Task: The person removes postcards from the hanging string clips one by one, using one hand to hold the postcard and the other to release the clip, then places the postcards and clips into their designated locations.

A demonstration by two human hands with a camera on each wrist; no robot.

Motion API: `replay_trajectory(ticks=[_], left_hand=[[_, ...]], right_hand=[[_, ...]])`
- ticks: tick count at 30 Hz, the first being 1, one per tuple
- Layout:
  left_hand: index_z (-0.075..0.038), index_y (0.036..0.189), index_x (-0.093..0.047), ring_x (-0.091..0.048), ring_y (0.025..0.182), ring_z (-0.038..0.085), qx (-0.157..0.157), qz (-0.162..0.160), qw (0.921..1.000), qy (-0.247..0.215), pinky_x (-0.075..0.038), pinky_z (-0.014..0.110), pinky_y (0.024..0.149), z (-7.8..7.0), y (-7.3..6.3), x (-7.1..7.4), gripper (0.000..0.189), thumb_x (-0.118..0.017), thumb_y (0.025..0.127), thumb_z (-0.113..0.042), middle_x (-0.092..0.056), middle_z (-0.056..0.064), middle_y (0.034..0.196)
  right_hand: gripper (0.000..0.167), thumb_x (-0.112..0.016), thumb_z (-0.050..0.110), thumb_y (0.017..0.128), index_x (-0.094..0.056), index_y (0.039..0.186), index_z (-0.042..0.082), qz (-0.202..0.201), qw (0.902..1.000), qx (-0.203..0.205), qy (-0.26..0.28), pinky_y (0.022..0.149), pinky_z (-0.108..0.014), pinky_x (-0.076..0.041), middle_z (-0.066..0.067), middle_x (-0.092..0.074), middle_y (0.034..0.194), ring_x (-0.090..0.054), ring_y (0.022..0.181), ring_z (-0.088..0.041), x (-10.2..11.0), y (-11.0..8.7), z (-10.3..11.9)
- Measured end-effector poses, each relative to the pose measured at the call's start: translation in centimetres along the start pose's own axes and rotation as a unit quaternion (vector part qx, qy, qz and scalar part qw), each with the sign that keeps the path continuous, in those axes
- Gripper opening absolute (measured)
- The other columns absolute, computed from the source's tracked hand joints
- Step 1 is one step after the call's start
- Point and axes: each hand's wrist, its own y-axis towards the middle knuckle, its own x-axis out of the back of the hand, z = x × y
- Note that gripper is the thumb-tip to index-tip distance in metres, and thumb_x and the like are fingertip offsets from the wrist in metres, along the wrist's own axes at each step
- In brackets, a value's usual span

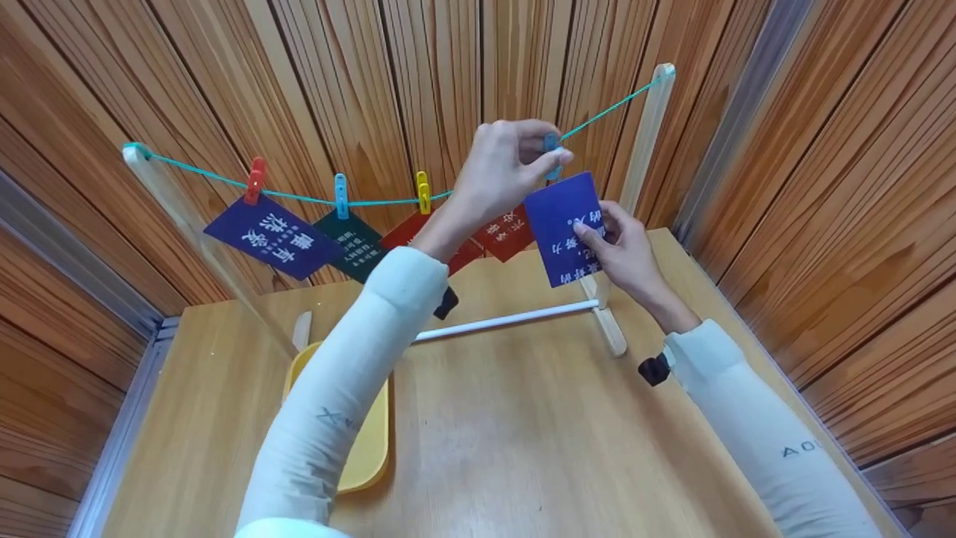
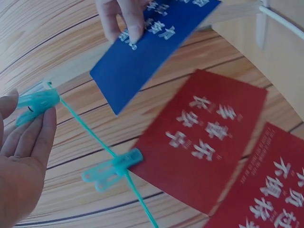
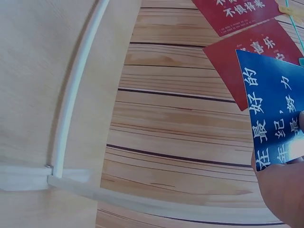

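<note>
Between thumb and fingers my left hand pinches a light blue clothespin, whose jaw end is right at the green string. My right hand grips a blue card with white writing by its side, thumb on the front. In the head view the card's upper edge is just below that clothespin; the left wrist view shows the two apart. Beside them a red card hangs from another teal clothespin. The right wrist view shows the held card tilted, the thumb partly out of frame.
Farther left along the string hang a blue card on a red clothespin, a dark green card and another red card. Wooden posts carry the string, joined by a white rod. A yellow tray lies partly under my left arm.
</note>
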Motion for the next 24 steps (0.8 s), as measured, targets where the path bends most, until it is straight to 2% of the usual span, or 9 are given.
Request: replay_trajectory(ticks=[2, 9, 13, 18, 24], left_hand=[[-0.009, 0.131, -0.072, -0.077, 0.113, 0.015, 0.006, 0.004, 1.0, -0.001, -0.061, 0.025, 0.098, 0.3, -0.3, 0.4, 0.037, -0.073, 0.099, -0.029, -0.08, 0.003, 0.122], [-0.014, 0.12, -0.076, -0.078, 0.104, 0.008, 0.033, -0.01, 0.9994, -0.006, -0.061, 0.021, 0.092, 1.9, -2.1, 2.4, 0.027, -0.077, 0.096, -0.028, -0.082, -0.001, 0.113], [-0.014, 0.12, -0.075, -0.078, 0.102, 0.008, 0.052, -0.004, 0.9986, -0.013, -0.061, 0.021, 0.093, 2.7, -2.9, 2.9, 0.028, -0.079, 0.095, -0.026, -0.082, 0.0, 0.11], [-0.012, 0.126, -0.071, -0.078, 0.105, 0.009, 0.054, 0.005, 0.9983, -0.019, -0.061, 0.022, 0.096, 3.2, -4.0, 3.0, 0.035, -0.08, 0.094, -0.022, -0.081, 0.001, 0.114], [-0.012, 0.124, -0.068, -0.078, 0.105, 0.011, 0.059, 0.022, 0.998, 0.001, -0.062, 0.026, 0.095, 3.8, -6.0, 3.5, 0.036, -0.082, 0.093, -0.022, -0.08, 0.003, 0.119]], right_hand=[[0.048, -0.061, 0.033, 0.107, -0.052, 0.146, 0.008, 0.001, 1.0, -0.004, 0.006, 0.096, -0.034, -0.063, -0.017, -0.07, 0.132, -0.072, 0.111, -0.017, -0.2, -0.1, 0.0], [0.046, -0.061, 0.032, 0.107, -0.053, 0.146, 0.008, 0.025, 0.9991, -0.005, 0.034, 0.103, -0.049, -0.06, -0.017, -0.068, 0.135, -0.07, 0.12, -0.027, -2.1, 0.3, -0.3], [0.04, -0.061, 0.024, 0.108, -0.055, 0.143, 0.007, 0.03, 0.9987, -0.018, 0.038, 0.096, -0.043, -0.062, -0.019, -0.07, 0.13, -0.071, 0.112, -0.023, -3.0, 0.0, -0.6], [0.037, -0.059, 0.021, 0.108, -0.056, 0.142, 0.006, 0.037, 0.9982, -0.025, 0.04, 0.088, -0.032, -0.063, -0.021, -0.072, 0.127, -0.073, 0.105, -0.017, -3.6, -0.7, -0.8], [0.035, -0.057, 0.021, 0.109, -0.056, 0.141, 0.006, 0.058, 0.9967, -0.026, 0.051, 0.089, -0.038, -0.066, -0.022, -0.073, 0.127, -0.076, 0.108, -0.025, -4.4, -1.8, -1.0]])
